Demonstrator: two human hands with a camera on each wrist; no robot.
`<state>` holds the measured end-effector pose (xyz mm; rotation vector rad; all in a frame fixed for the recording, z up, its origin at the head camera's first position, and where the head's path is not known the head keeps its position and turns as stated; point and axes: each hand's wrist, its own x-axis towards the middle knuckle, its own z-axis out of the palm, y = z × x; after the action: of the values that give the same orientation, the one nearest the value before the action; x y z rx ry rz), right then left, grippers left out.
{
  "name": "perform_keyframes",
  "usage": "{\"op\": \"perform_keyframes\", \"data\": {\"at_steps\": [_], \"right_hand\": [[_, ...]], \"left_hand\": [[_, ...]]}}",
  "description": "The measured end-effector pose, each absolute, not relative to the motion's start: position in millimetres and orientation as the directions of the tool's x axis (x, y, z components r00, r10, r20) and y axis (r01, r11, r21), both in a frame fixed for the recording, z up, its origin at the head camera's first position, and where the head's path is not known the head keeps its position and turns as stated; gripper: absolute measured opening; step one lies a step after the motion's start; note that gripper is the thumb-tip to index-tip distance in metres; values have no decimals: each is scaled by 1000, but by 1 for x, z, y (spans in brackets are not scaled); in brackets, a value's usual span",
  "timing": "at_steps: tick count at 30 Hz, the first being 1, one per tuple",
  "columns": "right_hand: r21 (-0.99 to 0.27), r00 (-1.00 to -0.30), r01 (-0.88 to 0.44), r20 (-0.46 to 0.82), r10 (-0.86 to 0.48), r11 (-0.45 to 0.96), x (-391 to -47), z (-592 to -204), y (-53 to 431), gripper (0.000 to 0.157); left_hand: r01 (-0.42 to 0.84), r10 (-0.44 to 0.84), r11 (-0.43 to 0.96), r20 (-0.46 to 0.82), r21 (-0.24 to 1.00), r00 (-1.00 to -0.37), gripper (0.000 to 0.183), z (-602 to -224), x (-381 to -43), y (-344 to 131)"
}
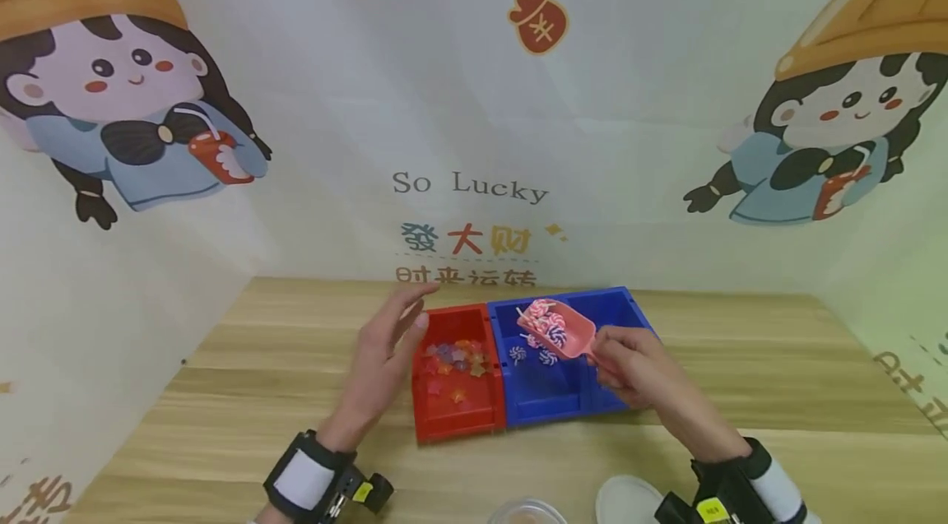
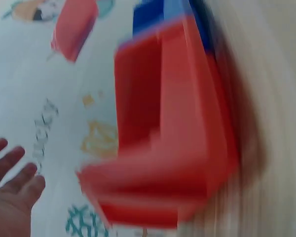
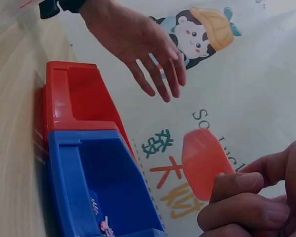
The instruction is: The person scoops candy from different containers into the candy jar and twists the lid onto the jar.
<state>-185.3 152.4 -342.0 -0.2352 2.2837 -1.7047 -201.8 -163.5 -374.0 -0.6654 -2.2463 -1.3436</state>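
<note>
My right hand (image 1: 629,364) grips the handle of a pink scoop (image 1: 579,333), fingers curled round it. Swirled pink-and-white and purple-and-white candy pieces (image 1: 546,322) fill the scoop, which is held over the blue bin (image 1: 548,409). A few more swirl candies (image 1: 518,354) lie in that bin. To the left, my left hand (image 1: 381,351) hovers beside the red bin (image 1: 457,428) with its fingers loosely extended and holds nothing. Translucent star-shaped pieces (image 1: 453,355) in several colours lie inside the red bin. In the right wrist view the scoop's pink underside (image 3: 203,160) shows.
The bins stand side by side on a wood-grain table (image 1: 281,392). At the front edge are a clear round container (image 1: 527,512) and a white round lid (image 1: 628,501). A printed cloth (image 1: 474,113) hangs behind and at the sides.
</note>
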Motion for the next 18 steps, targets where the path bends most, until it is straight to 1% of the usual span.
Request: {"op": "perform_keyframes", "data": {"at_steps": [3, 7, 9, 12, 14, 15, 17, 18], "right_hand": [[-943, -947, 6, -111, -301, 331, -183, -336, 155, 26], [-935, -940, -46, -79, -332, 353, -180, -328, 158, 27], [-930, -930, -97, -43, -366, 355, -179, -323, 162, 28], [-922, -912, -161, 2, -411, 353, -176, -315, 170, 29], [-917, -902, -181, 10, -432, 355, -174, -310, 175, 29], [-915, -898, -184, 8, -440, 359, -173, -308, 177, 29], [-913, -889, -190, 4, -458, 361, -171, -303, 180, 29], [-910, -881, -203, 9, -474, 361, -170, -301, 181, 29]], "left_hand": [[655, 263, 362, 601, 663, -754, 36, -368, -192, -152], [664, 356, 310, 565, 680, -744, 33, -363, -180, -140], [645, 409, 269, 522, 715, -749, 32, -362, -176, -135], [604, 538, 204, 427, 770, -727, 32, -362, -173, -130], [556, 642, 154, 345, 817, -685, 32, -362, -171, -128], [533, 695, 128, 308, 836, -650, 32, -362, -171, -128], [477, 792, 71, 241, 876, -560, 39, -361, -169, -128], [440, 839, 39, 210, 897, -502, 48, -361, -168, -127]]}}
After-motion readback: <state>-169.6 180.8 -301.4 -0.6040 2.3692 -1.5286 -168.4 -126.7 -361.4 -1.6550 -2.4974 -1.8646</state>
